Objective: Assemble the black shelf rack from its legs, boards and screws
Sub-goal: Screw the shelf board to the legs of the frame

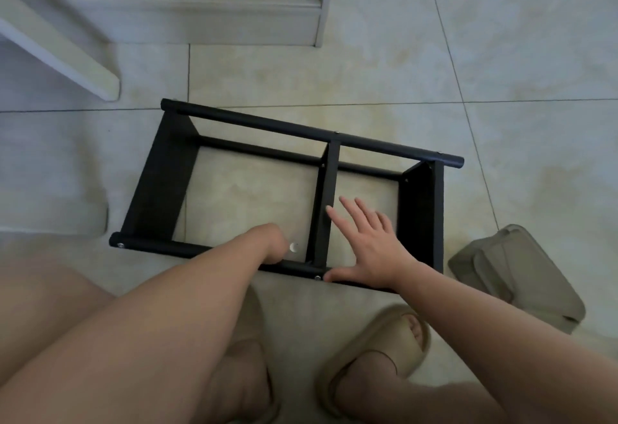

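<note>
Head view: black rack (160,182) lies on its side on the tiled floor (501,55), with bare tile beyond its far and right edges, a white cabinet (200,22) behind it and a tan pouch (515,276) near its right end. Three boards and three rods show. The left hand (272,243) curls round the near rod (160,248). The right hand (371,249) is spread flat, thumb touching that rod beside the middle board (321,223).
</note>
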Tool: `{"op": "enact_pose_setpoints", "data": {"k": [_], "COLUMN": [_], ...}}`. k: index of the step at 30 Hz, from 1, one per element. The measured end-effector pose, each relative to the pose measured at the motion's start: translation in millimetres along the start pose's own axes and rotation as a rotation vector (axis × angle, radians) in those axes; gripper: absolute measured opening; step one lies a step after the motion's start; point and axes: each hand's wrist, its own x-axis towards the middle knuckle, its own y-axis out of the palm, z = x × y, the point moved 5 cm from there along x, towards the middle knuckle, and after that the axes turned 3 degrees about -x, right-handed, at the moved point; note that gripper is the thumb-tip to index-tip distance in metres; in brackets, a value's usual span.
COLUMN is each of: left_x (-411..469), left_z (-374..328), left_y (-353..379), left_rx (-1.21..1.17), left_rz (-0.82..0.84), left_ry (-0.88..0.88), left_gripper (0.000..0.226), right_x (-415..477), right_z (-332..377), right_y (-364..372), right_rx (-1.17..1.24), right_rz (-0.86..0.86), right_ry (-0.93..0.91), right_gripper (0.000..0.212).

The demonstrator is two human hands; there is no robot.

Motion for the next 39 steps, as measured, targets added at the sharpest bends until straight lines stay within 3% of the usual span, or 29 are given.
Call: {"op": "enact_pose_setpoints", "data": {"k": [5,10,14,18,24,28,33,39], "left_x": [-2,8,23,32,39,33,30,35], "left_z": [17,20,23,26,5,-12,6,4], "left_y": [12,15,10,7,-37,-59,-52,-14], "left_rx": [0.034,0.042,0.082,-0.039,0.365,0.438,0.206,-0.027], "left_rz": [0.101,0.081,0.132,0.215,0.241,0.207,0.11,0.198], "left_ry": [-0.007,0.035,0.112,0.126,0.207,0.352,0.415,0.406], "left_gripper": [0.039,0.036,0.025,0.015,0.007,0.011,0.009,0.006], "right_x": [11,16,18,19,17,14,3,-6], "right_z": [19,27,32,34,35,38,44,49], "right_y": [28,42,48,48,47,47,52,60], "right_rx": [-0.024,0.016,0.081,0.041,-0.037,-0.083,-0.104,-0.12], "right_rz": [0.036,-0.029,-0.045,-0.081,-0.129,-0.163,-0.225,-0.299], "right_ry": [-0.023,0.025,0.023,0.001,-0.052,-0.063,-0.042,-0.017], "right_gripper": [0.125,0.111,0.125,0.13,0.134,0.131,0.119,0.106]}}
